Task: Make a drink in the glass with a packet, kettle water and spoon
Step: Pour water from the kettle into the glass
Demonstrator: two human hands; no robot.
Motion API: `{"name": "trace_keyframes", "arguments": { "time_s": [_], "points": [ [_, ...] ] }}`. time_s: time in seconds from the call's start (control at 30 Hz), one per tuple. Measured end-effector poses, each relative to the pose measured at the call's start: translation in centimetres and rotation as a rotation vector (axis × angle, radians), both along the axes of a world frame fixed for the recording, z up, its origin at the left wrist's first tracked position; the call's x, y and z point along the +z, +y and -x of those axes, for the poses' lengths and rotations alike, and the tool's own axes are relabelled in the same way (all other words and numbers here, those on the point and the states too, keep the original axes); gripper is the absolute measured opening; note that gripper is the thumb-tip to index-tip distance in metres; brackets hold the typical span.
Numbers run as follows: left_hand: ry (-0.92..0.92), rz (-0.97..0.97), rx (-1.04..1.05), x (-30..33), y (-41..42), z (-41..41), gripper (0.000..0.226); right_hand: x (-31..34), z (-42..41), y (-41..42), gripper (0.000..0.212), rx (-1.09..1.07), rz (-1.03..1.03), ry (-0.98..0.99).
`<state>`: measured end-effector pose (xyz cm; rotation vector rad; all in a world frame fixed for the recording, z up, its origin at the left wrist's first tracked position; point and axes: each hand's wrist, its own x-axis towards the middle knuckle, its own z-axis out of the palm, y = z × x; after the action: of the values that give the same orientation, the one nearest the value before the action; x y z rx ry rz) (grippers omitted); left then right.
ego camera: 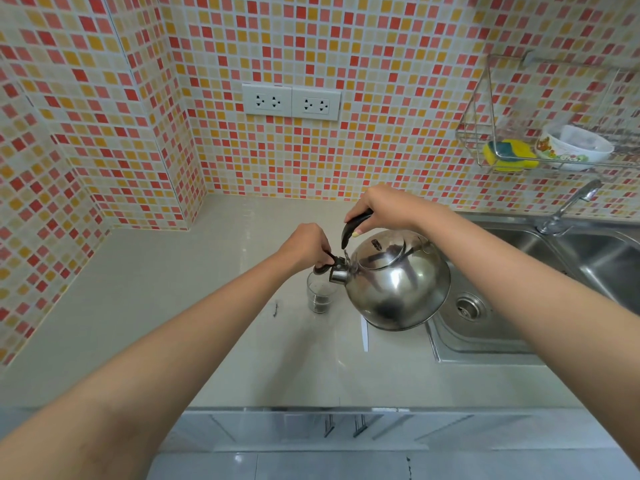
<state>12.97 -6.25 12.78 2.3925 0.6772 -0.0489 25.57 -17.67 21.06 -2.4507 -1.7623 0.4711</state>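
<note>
A steel kettle (pixel 394 282) hangs tilted over the counter, its spout pointing down into a clear glass (pixel 320 294) that has dark powder at its bottom. My right hand (pixel 384 209) grips the kettle's black handle from above. My left hand (pixel 308 245) pinches the black spout cap, holding it lifted off the spout above the glass rim. A small dark strip (pixel 276 308), perhaps a torn packet piece, lies left of the glass. I cannot see a spoon.
A steel double sink (pixel 485 344) with a tap (pixel 568 209) lies to the right. A wire rack (pixel 485 140) on the tiled wall holds a sponge (pixel 509 154) and a bowl (pixel 575 147). Two sockets (pixel 291 102) sit on the back wall. A white strip (pixel 364 332) lies under the kettle.
</note>
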Motion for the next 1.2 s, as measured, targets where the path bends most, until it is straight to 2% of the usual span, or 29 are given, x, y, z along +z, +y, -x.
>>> {"name": "trace_keyframes", "arguments": {
  "time_s": [1.2],
  "points": [
    [0.061,0.025,0.049,-0.6,0.0,0.0,0.027,0.1,0.9,3.2,0.034,0.061,0.126,-0.069]
  ]
}}
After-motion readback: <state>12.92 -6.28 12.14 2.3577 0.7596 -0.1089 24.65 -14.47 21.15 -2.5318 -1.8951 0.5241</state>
